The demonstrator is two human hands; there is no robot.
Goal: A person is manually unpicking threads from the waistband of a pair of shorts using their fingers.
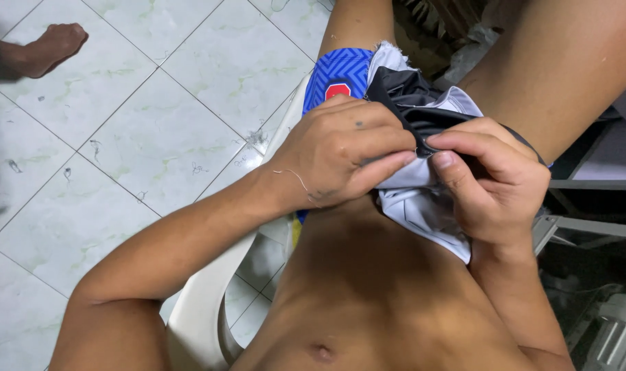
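My left hand (340, 151) and my right hand (492, 175) meet in my lap, both pinching a black and white piece of cloth (423, 199). The fingertips of the two hands face each other on a black fold of it near the top. A thin thread lies across my left wrist. The cloth drapes down over my lap beside my blue shorts (337, 72). I am seated on a white plastic chair (210, 302).
Pale marbled floor tiles (155, 124) spread to the left. Another person's foot (48, 48) rests on them at the top left. A grey metal frame (588, 227) and a machine part stand at the right.
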